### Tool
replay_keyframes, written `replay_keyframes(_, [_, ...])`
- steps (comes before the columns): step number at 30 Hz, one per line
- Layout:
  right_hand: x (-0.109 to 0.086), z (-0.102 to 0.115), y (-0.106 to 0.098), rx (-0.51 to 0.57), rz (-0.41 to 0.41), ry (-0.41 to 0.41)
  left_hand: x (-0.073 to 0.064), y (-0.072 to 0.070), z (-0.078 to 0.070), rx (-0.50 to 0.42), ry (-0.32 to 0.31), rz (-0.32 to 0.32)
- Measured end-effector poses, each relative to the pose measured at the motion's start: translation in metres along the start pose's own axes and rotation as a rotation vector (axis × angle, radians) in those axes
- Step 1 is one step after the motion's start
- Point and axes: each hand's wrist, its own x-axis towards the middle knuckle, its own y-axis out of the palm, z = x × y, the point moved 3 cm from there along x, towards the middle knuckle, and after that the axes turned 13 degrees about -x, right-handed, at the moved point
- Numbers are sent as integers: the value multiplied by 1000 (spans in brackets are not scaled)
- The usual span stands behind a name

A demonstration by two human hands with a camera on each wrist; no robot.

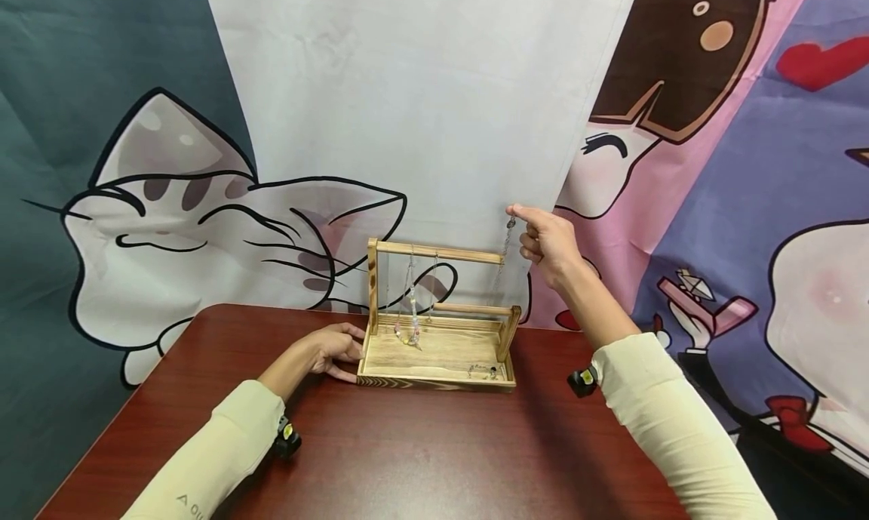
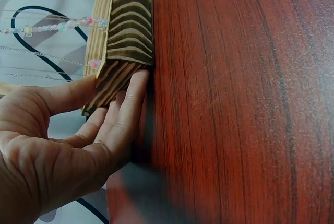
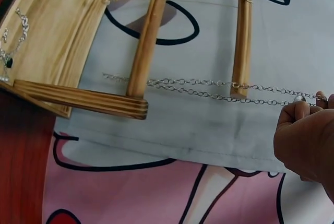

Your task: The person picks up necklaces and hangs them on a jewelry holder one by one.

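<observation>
A wooden jewelry stand [image 1: 434, 385] has a tray base, an upper bar [image 1: 441, 253] and a lower bar [image 1: 471, 309]. At its left end my left hand [image 1: 333, 350] grips the tray, the thumb on the rim and the fingers along the outer side. Up past the upper bar's free end, my right hand [image 1: 553, 244] pinches a silver chain necklace [image 3: 209, 82] between thumb and fingers. Two strands of it hang from the fingertips, overlapping the ends of both bars in the right wrist view. A pastel beaded necklace [image 1: 414, 309] and thin chains hang from the upper bar.
Inside the tray's front right corner lies a silver bracelet [image 1: 483, 370] with a dark charm. The stand sits on a reddish-brown table [image 1: 421, 452] near its back edge. Right behind it hangs a cartoon-printed cloth [image 1: 441, 112].
</observation>
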Motion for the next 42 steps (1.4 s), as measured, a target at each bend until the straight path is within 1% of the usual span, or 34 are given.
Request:
replay_keyframes(16, [-4, -15, 25, -52, 33, 13, -2, 0, 0, 5, 3, -3])
replay_keyframes(28, [-10, -30, 55, -105, 77, 34, -5, -1, 0, 0, 0, -7])
replay_keyframes(33, [-13, -35, 63, -122, 89, 48, -4, 1, 0, 2, 0, -3])
replay_keyframes(42, [-19, -45, 72, -200, 105, 71, -3, 1, 0, 1, -3, -7])
